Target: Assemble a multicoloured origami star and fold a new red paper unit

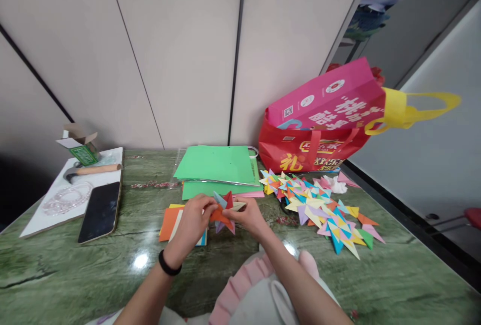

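Note:
Both my hands meet over the green marble table (67,275) and grip one folded paper star (224,212) with orange, red, blue and purple points. My left hand (193,220), a black band on its wrist, pinches the star's left side. My right hand (246,216) pinches its right side, where a pale yellow point sticks out. Under the hands lies a small stack of coloured paper squares (170,224), orange on top. To the right a heap of several finished paper stars (319,210) spreads across the table.
Green paper sheets (218,165) lie behind the hands. A red and pink shopping bag (323,124) with yellow handles stands at the back right. At the left a white board (41,215) carries a hammer (92,170), a bead bracelet (65,198), a small green box (80,147) and a phone (100,211).

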`<state>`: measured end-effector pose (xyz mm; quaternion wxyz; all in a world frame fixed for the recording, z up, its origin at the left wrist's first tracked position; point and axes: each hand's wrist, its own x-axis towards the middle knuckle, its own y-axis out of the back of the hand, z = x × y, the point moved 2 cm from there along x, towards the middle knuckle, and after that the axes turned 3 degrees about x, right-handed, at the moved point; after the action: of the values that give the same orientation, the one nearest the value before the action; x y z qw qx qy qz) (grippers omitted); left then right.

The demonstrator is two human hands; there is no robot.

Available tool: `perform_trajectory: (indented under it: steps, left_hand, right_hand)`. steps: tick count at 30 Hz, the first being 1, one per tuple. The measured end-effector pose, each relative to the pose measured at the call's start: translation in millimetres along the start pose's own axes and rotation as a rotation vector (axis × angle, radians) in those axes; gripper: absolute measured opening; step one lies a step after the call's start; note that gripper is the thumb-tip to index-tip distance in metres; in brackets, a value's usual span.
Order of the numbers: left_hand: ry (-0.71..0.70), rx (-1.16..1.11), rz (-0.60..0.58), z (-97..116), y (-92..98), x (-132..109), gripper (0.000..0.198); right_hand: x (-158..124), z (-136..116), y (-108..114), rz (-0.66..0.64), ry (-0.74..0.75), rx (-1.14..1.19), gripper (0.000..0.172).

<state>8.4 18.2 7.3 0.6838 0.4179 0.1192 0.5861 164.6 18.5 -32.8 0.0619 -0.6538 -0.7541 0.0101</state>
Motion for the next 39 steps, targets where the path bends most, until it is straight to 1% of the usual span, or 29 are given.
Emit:
perform_trajectory:
  steps: [3, 8, 10, 14, 18, 21, 23, 27, 28, 29, 31, 32, 35, 36, 39]
  left_hand:
    - [0.077, -0.077, 0.009, -1.8, -3.0, 1.2, 0.016]
    - [0.265, -0.371, 0.021, -7.6, -8.0, 3.7, 0.013]
    - [0.321, -0.451, 0.024, -9.1, -10.1, 3.9, 0.013]
    - [0.372, -0.515, 0.056, -9.2, -12.5, 2.8, 0.015]
    - [0.422, -0.556, 0.076, -7.6, -13.1, 1.6, 0.020]
    - [0.429, -0.551, 0.088, -6.1, -13.1, 1.6, 0.020]
    - [0.395, -0.529, 0.109, -5.0, -12.9, 2.1, 0.017]
    - [0.309, -0.380, 0.206, -4.0, -10.9, 3.0, 0.012]
    - [0.307, -0.370, 0.232, -4.3, -10.6, 3.1, 0.015]
    - [0.315, -0.392, 0.248, -5.0, -10.6, 3.1, 0.021]
    - [0.358, -0.519, 0.233, -6.7, -12.2, 2.9, 0.039]
    - [0.386, -0.593, 0.205, -7.5, -13.5, 2.7, 0.043]
    - [0.458, -0.784, 0.086, -8.0, -18.3, 1.6, 0.042]
    - [0.476, -0.833, 0.065, -7.7, -19.7, 1.0, 0.042]
    - [0.530, -0.947, 0.075, -6.9, -23.6, -0.7, 0.045]
  right_hand:
    - [-0.5, 1.5, -0.3, -0.019, -0.019, 0.021, 0.021]
    - [-1.4, 0.5, -1.0, -0.032, 0.000, 0.014, 0.022]
    - [-1.0, 1.2, -0.5, -0.023, 0.012, 0.022, 0.022]
    - [0.2, 4.7, 0.9, -0.004, 0.001, 0.020, 0.024]
    - [0.8, 4.8, 1.2, -0.004, 0.020, 0.004, 0.024]
    - [0.5, 3.4, 0.6, -0.005, 0.019, 0.014, 0.024]
    - [-0.1, 2.6, -0.6, -0.021, 0.013, 0.033, 0.023]
    - [-1.4, 2.8, -3.1, -0.024, -0.030, 0.075, 0.022]
    - [-1.6, 3.1, -3.5, -0.016, -0.050, 0.094, 0.023]
    - [-1.7, 3.4, -3.9, -0.007, -0.069, 0.117, 0.024]
    - [-1.6, 3.5, -4.2, 0.009, -0.094, 0.176, 0.025]
    - [-1.4, 3.3, -4.1, 0.019, -0.098, 0.203, 0.026]
    - [-0.7, 2.5, -3.2, 0.051, -0.100, 0.248, 0.027]
    - [-0.5, 2.3, -3.0, 0.057, -0.100, 0.248, 0.027]
    - [-0.6, 1.9, -3.3, 0.055, -0.104, 0.229, 0.027]
